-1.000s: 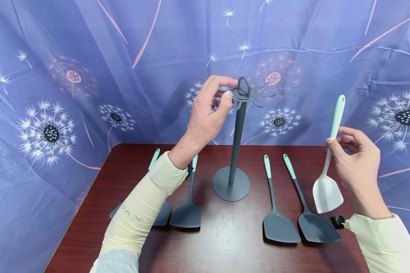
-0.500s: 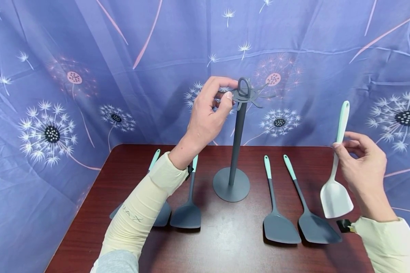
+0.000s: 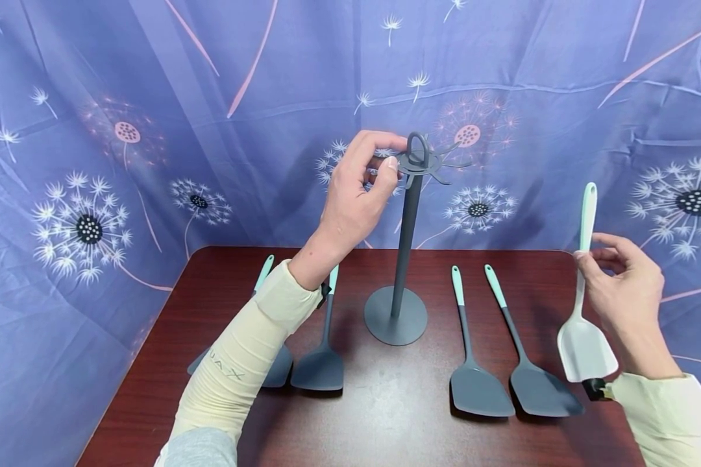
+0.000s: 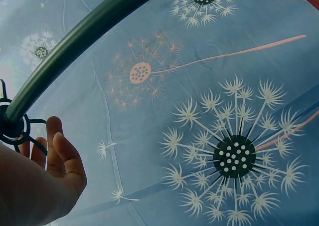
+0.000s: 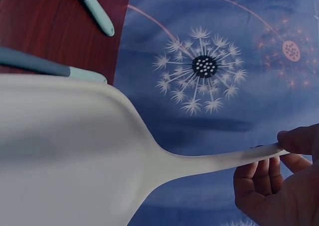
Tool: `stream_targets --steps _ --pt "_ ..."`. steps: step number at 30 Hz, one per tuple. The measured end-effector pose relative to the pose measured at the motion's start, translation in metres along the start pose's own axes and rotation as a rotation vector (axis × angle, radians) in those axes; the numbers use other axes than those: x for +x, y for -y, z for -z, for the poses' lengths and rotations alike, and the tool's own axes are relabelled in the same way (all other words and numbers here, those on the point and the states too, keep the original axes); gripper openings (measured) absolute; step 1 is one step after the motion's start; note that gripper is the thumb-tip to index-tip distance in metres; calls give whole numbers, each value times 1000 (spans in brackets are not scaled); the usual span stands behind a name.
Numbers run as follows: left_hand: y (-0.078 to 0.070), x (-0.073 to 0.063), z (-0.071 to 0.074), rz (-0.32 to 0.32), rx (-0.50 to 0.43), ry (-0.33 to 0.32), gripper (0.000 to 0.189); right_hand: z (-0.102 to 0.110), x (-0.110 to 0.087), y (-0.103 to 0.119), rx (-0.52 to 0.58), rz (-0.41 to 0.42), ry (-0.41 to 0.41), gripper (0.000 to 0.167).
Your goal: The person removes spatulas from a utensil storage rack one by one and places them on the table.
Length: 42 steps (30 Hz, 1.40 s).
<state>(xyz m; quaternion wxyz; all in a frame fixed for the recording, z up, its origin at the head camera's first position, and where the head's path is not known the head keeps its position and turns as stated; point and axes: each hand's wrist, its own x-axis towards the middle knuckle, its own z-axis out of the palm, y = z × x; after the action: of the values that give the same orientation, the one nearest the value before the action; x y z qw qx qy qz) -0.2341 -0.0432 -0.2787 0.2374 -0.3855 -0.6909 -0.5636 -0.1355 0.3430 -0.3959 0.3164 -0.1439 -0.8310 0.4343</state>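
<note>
My right hand (image 3: 627,295) pinches a white spatula (image 3: 587,350) with a mint handle, upright above the table's right side. In the right wrist view the spatula's white blade (image 5: 65,151) fills the left, and thumb and fingers grip its neck. My left hand (image 3: 356,185) holds the hooked top ring of a dark grey utensil stand (image 3: 405,240) between thumb and fingers. The left wrist view shows the stand's pole (image 4: 84,41) and the curled fingers at its hooks. The stand's round base rests on the table.
Two grey spatulas with mint handles, a nearer one (image 3: 479,389) and another (image 3: 543,389), lie right of the stand. More grey spatulas (image 3: 318,370) lie at the left, partly hidden by my left sleeve. A blue dandelion-print curtain (image 3: 257,130) hangs behind the brown table (image 3: 391,421).
My right hand has moved right and slightly down with the white spatula. The left hand and the stand have stayed in place.
</note>
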Motion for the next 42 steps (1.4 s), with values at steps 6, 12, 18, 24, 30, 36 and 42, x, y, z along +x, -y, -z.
stream_targets --steps 6,12,18,24,30,36,42 --pt "-1 0 0 11 -3 -2 35 2 3 -7 -51 -11 14 35" --pt "-1 0 0 13 -5 -5 35 4 6 -16 -133 -14 52 36" --pt "-1 0 0 7 9 -4 35 7 10 -26 -214 9 116 37" --pt "0 0 0 10 13 -6 35 7 12 -37 -266 24 165 37" --pt "-1 0 0 10 5 -2 35 6 13 -45 -317 -7 203 37" --pt "-1 -1 0 13 -4 -6 34 3 17 -52 -350 -22 240 37" --pt "-2 0 0 19 -18 -2 34 1 19 -62 -406 -15 278 35"
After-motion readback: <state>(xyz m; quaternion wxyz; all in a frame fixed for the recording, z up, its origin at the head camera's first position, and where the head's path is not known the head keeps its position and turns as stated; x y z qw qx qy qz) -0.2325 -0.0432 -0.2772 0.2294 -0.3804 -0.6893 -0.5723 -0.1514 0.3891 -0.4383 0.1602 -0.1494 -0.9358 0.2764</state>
